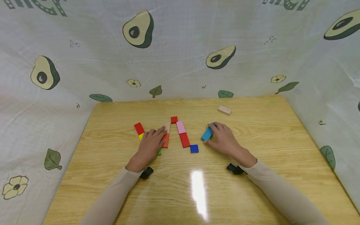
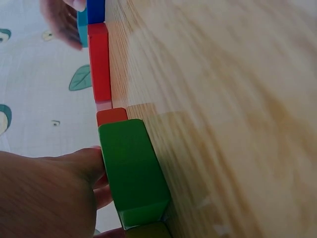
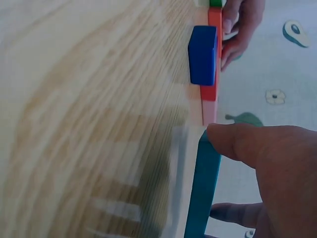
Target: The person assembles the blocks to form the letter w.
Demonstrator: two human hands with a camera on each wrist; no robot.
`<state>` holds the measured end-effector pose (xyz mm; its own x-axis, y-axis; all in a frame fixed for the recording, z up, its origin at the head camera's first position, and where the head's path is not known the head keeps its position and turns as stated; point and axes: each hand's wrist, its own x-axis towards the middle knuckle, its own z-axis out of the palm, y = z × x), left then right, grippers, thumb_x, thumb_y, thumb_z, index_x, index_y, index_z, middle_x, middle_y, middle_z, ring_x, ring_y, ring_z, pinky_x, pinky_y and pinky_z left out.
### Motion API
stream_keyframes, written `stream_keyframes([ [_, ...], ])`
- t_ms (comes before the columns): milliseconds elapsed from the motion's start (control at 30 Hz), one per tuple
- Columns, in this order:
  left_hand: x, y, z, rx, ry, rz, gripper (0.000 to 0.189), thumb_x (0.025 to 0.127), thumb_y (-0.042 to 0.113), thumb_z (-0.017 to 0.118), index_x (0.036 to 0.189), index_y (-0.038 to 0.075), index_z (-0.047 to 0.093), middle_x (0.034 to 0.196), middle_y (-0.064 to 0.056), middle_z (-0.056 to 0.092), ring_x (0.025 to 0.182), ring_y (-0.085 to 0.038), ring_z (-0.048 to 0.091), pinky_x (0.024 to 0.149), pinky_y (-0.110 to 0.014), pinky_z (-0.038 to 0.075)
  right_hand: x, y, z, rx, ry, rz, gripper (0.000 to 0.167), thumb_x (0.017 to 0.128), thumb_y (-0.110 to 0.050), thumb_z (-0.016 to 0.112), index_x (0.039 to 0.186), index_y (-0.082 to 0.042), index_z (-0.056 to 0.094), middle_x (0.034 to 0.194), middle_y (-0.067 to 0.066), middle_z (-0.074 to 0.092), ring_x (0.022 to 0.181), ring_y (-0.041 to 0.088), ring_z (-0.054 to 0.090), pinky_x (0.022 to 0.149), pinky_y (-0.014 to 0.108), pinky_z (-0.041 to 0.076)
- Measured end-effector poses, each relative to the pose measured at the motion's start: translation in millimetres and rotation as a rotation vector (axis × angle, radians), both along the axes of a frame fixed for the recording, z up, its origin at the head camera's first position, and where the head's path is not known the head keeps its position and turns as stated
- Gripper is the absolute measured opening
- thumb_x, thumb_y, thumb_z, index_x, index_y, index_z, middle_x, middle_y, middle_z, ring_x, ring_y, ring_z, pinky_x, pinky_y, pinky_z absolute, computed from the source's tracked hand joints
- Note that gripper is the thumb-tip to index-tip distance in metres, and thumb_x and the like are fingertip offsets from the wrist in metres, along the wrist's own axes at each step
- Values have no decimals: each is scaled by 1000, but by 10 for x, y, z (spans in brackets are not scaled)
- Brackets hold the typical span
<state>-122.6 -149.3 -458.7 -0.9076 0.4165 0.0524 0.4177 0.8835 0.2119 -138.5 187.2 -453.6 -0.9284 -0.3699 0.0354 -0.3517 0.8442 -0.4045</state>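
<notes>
My right hand [image 1: 223, 139] pinches a light blue block [image 1: 207, 134], thumb at its near end and fingers at the far end. The right wrist view shows this block [image 3: 203, 191] low over the wood. My left hand [image 1: 150, 143] rests over a row of blocks, its fingers on an orange block [image 1: 166, 141] and a pale wooden block [image 1: 167, 125]. Partly under that hand lie a yellow block [image 1: 141, 136] and a green block [image 2: 131, 166]; a red block [image 1: 139, 128] extends beyond them. Between the hands, a pink block [image 1: 181, 127] meets another red block [image 1: 184, 140] end to end.
A small dark blue block [image 1: 194, 148] touches the lower end of the pink and red line. By its upper end sits a small red block [image 1: 174, 120]. Farther back lies a loose wooden block [image 1: 224, 110]. Patterned cloth [image 1: 180, 56] walls the table [image 1: 253, 122] at back and sides.
</notes>
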Motion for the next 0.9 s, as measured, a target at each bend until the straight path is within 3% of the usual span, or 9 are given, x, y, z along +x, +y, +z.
stream_keyframes([
  [900,-4,7,-5,-29,-9,9,47,109,26,60,153,8,57,163,-10,49,133,-38,52,110,-56,42,-25,-200,-28,5,5,130,75,94,-33,82,153,1,51,156,30,45,143,54,41,116,70,32],
])
